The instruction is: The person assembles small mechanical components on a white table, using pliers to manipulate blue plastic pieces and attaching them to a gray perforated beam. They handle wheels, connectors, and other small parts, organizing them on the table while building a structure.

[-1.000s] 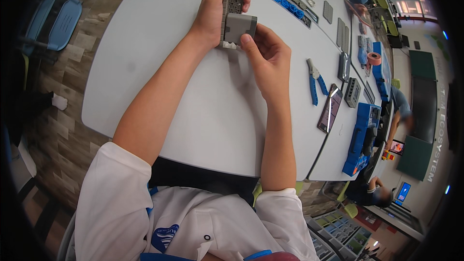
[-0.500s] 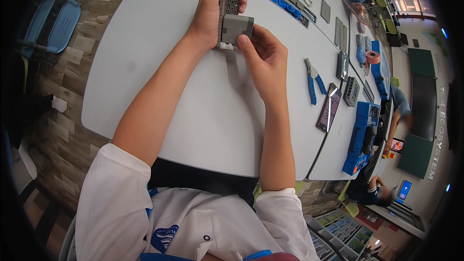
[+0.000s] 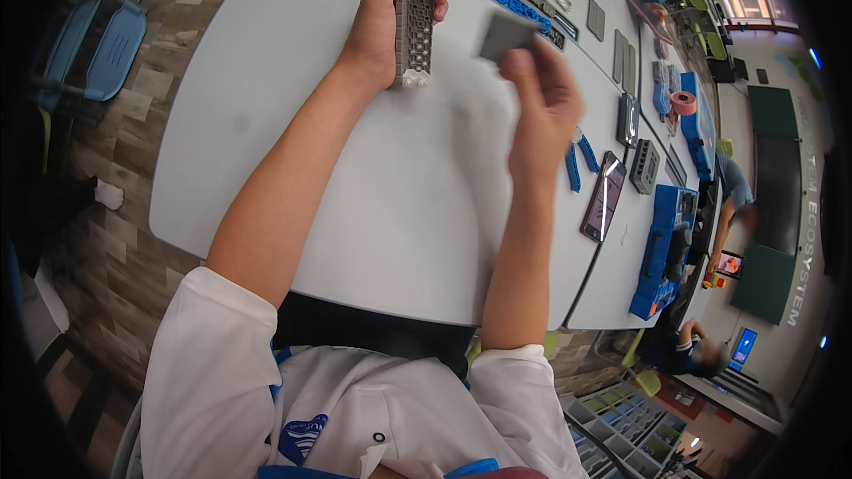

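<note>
My left hand (image 3: 374, 40) is closed round a long grey beam assembly (image 3: 415, 31) made of building-kit parts, full of round holes, with a white piece at its near end. The beam stands out over the white table, pointing away from me. My right hand (image 3: 546, 89) pinches a flat, square dark grey plate (image 3: 508, 36) between thumb and fingers, apart from the beam and to its right. Motion blurs the plate and the right fingers.
Blue-handled pliers (image 3: 581, 156), a phone (image 3: 604, 197), a grey box-shaped module (image 3: 645, 167) and a blue case (image 3: 661, 253) lie to the right. Beyond my hands is a row of blue and grey parts (image 3: 515, 2). Other people are at the far tables.
The grey plate has come away from the beam's side. My right hand has carried it to the right, uncovering the holes of the beam. My left hand has barely moved.
</note>
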`<state>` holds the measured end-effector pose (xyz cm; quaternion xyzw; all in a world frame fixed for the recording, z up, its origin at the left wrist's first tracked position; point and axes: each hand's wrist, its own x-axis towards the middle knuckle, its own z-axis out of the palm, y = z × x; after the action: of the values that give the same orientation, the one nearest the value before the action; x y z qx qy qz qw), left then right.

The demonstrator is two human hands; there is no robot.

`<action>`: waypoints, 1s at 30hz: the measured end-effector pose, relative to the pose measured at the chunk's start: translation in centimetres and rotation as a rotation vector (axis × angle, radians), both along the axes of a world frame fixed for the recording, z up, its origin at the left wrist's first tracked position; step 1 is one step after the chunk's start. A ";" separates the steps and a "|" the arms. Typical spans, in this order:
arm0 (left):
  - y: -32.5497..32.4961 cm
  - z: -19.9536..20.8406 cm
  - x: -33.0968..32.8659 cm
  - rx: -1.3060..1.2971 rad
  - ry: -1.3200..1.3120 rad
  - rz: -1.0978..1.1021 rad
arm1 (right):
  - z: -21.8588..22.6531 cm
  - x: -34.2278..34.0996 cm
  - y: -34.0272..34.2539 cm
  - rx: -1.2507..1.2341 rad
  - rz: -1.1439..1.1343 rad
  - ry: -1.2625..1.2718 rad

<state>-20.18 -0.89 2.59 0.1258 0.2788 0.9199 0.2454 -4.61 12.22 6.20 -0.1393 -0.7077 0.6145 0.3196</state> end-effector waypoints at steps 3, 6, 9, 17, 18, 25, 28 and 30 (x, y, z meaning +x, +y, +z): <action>-0.5 0.2 -0.1 -0.038 0.026 -0.012 | 1.7 1.3 6.3 0.184 -0.324 0.086; -0.5 0.6 0.0 -0.132 0.085 0.006 | 2.3 1.7 12.8 0.308 -0.573 -0.051; -0.4 0.9 0.1 -0.133 0.052 0.007 | 2.2 0.8 17.9 0.552 -0.730 -0.305; -0.1 0.4 -0.3 -0.095 -0.024 0.006 | 0.3 -2.4 22.5 0.790 -0.704 -0.644; -0.1 0.4 -0.4 -0.096 -0.028 0.007 | -0.1 -2.4 22.4 0.777 -0.706 -0.675; 0.0 0.4 -0.4 -0.074 -0.035 -0.003 | -1.8 -2.0 21.4 0.712 -0.725 -0.696; 0.0 0.6 -0.3 -0.065 -0.051 -0.008 | -2.1 -1.9 20.8 0.681 -0.757 -0.703; -0.1 0.7 -0.3 -0.064 -0.057 -0.012 | -2.0 -1.8 20.5 0.664 -0.751 -0.702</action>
<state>-20.46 -0.98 3.25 0.0932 0.3001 0.9123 0.2627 -6.37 32.70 4.16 -0.4662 -0.8271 0.1239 0.2884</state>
